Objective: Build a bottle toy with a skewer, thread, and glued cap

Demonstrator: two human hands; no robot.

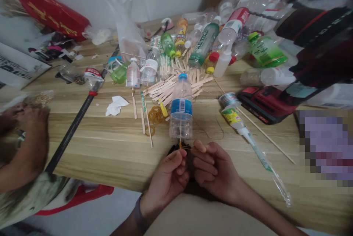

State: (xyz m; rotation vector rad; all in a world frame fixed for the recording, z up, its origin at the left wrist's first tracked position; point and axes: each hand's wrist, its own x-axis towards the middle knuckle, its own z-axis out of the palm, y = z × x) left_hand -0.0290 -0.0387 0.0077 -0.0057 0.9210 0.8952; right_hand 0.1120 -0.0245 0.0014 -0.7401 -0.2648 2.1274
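Both my hands are at the near edge of the wooden table point(116, 147). My left hand point(168, 179) is curled closed and my right hand point(213, 171) is closed beside it. Their fingertips meet at a small black part with a thin stick point(180, 145) at the base of a clear plastic bottle point(181, 109). The bottle lies on the table with a blue cap and blue label, pointing away from me. What exactly each hand pinches is partly hidden by the fingers.
Another person's hands point(24, 133) work at the left edge. A long black rod point(73, 129) lies diagonally. Craft sticks point(171, 87), rubber bands point(156, 114), many bottles point(205, 42), a thread spool point(229, 99), a glue tube point(242, 127) and a red tool point(266, 103) crowd the table.
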